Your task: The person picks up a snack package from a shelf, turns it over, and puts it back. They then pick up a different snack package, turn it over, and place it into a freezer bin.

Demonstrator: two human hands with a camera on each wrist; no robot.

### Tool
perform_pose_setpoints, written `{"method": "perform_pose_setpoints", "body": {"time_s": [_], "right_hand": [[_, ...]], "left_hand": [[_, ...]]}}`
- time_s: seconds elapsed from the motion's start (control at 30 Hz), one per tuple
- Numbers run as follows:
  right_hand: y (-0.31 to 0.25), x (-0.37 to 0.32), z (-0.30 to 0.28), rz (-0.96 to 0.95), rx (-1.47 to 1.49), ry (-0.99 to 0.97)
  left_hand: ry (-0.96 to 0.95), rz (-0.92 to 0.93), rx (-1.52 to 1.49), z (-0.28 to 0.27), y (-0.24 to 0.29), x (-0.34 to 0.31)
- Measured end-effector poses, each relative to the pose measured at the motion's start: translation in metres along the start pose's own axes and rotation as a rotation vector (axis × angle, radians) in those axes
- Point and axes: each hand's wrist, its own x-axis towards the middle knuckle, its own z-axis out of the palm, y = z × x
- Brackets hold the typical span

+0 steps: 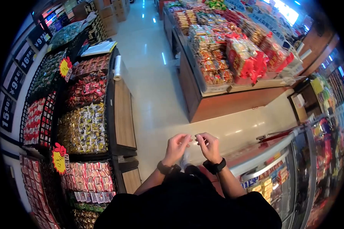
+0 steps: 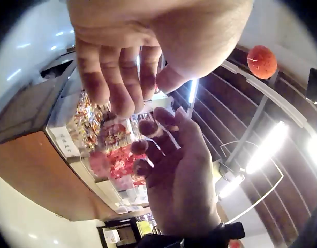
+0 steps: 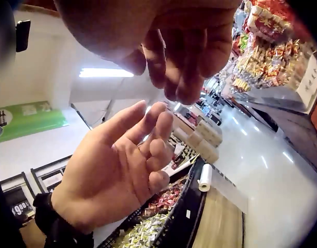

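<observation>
My left hand (image 1: 176,148) and right hand (image 1: 209,146) are raised in front of my body above the floor, their fingertips facing each other across a small gap. In the left wrist view the left hand (image 2: 148,46) hangs over the right hand (image 2: 182,178), palms turned toward each other, fingers loosely bent. The right wrist view shows the left hand (image 3: 114,170) with relaxed, partly curled fingers below the right hand (image 3: 169,46). No object shows in either hand. Each wrist wears a black band (image 1: 215,166).
At the left stands a candy shelf (image 1: 122,114) with black baskets of wrapped sweets (image 1: 86,129) and a plastic bag roll (image 1: 118,68). Ahead right is a wooden counter (image 1: 218,108) with packaged snacks (image 1: 210,57). A glass-topped freezer (image 1: 252,168) stands at the right; a tiled aisle (image 1: 149,76) runs between.
</observation>
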Motion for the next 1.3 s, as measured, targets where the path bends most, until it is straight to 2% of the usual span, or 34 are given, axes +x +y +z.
{"method": "perform_pose_setpoints", "body": {"time_s": [0.23, 0.37, 0.47, 0.67, 0.73, 0.9, 1.0, 1.1, 1.3], "right_hand": [[0.017, 0.098, -0.009, -0.18, 0.01, -0.02], [0.038, 0.14, -0.007, -0.185, 0.129, -0.07], [0.049, 0.163, 0.001, -0.144, 0.167, -0.153], [0.06, 0.211, 0.017, -0.136, 0.231, -0.185], [0.067, 0.23, 0.023, -0.081, 0.27, -0.215], [0.073, 0.279, 0.041, 0.07, 0.331, -0.214], [0.078, 0.31, 0.061, 0.083, 0.311, -0.179], [0.086, 0.344, 0.084, -0.032, 0.13, -0.205], [0.073, 0.413, 0.136, 0.004, 0.074, -0.212]], "left_hand": [[0.082, 0.032, 0.124, -0.006, 0.019, 0.077], [0.119, 0.059, 0.123, -0.002, 0.022, 0.123], [0.137, 0.016, 0.101, 0.0, 0.021, 0.149], [0.245, -0.017, 0.074, -0.007, 0.029, 0.187], [0.258, -0.008, 0.074, -0.013, 0.036, 0.204], [0.239, 0.005, 0.049, -0.039, 0.041, 0.252], [0.23, 0.007, 0.058, -0.06, 0.042, 0.285], [0.209, 0.023, 0.023, -0.087, 0.045, 0.322], [0.172, 0.026, -0.007, -0.151, 0.062, 0.387]]}}
